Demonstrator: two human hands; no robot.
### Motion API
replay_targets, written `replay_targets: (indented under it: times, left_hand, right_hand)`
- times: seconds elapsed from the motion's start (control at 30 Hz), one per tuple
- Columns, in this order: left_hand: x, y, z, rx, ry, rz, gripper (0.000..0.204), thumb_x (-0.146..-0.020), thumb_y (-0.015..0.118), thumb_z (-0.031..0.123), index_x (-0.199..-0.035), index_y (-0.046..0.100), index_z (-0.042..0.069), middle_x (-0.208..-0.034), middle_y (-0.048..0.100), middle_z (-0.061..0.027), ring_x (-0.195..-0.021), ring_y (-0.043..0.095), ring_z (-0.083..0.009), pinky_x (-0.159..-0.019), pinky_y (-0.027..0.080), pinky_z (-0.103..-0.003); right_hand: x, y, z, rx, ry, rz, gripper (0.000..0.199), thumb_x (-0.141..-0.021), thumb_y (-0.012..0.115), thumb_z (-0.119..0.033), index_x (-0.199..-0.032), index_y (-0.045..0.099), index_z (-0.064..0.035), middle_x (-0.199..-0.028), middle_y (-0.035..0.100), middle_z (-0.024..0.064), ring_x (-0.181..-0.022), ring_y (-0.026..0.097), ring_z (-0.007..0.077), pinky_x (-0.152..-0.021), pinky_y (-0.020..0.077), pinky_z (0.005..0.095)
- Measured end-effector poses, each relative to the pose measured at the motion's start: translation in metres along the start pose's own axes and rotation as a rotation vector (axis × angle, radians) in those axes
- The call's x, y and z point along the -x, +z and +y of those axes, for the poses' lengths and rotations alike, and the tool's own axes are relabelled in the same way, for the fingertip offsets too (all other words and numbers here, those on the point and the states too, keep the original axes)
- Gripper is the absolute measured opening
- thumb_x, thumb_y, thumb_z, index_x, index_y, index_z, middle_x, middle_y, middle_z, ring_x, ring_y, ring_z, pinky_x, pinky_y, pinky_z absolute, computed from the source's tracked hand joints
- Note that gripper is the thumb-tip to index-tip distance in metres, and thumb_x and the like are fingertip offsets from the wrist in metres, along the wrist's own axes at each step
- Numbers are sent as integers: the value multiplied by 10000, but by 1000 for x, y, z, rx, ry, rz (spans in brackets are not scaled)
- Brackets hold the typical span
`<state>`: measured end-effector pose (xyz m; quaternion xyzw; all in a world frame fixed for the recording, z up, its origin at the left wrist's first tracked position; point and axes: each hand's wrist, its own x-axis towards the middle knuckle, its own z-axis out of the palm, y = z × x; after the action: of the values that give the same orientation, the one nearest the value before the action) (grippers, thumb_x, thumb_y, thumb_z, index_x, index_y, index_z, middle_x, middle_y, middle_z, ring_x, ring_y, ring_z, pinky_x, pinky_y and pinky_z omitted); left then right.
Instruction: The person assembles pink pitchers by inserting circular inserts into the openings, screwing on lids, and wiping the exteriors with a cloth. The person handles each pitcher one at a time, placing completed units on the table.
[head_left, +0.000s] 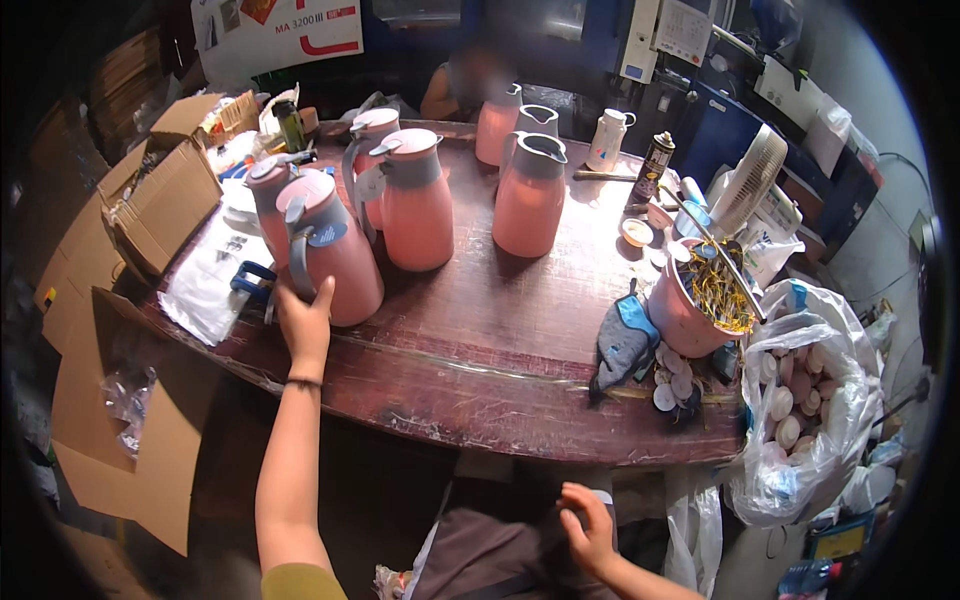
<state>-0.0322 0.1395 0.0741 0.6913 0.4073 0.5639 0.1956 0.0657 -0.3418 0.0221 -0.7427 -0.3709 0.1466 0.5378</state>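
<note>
A pink vacuum jug with a closed lid and grey handle stands at the table's left front. My left hand is closed round its lower handle side, thumb against the pink body. Close behind it are another pink jug and two more lidded ones, the nearer a pink jug with a grey collar. Lower right, my right hand hovers over my lap, fingers loosely bent, thumb apart, holding nothing. Farther back, a lidless pink jug stands mid-table beside others.
Cardboard boxes crowd the left edge. To the right are a pink bucket of yellow strands, a grey-blue cloth item, a spray can and a white fan. A plastic bag of round pieces hangs there. Another person sits opposite.
</note>
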Motion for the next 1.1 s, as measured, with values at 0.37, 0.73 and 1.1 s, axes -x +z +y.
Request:
replay_targets:
  times: [0.37, 0.73, 1.1]
  left_hand:
    - [118, -12, -8, -202, 220, -301, 97, -772, 638, 103, -860, 659, 69, -991, 663, -83, -950, 612, -280, -890, 430, -407]
    - [117, -19, -16, -203, 236, -307, 52, -721, 655, 73, -769, 635, 77, -898, 667, -60, -919, 625, -248, -848, 447, -385]
    - [123, -23, -4, -100, 138, -235, 77, -777, 613, 95, -837, 654, 70, -931, 678, -86, -918, 626, -281, -836, 476, -396]
  right_hand:
    - [-336, 18, -35, 750, -419, -111, 549, -808, 687, -83, -1307, 467, -149, -1163, 625, 145, -952, 639, 337, -794, 521, 421]
    - [-452, 44, -68, 857, -459, 315, 483, -848, 649, -122, -1298, 490, -47, -1158, 584, 205, -1084, 589, 369, -913, 479, 398]
    - [-182, -62, -79, 157, -751, 463, 402, -978, 427, -385, -782, 503, -42, -843, 489, 85, -840, 491, 222, -761, 402, 351]
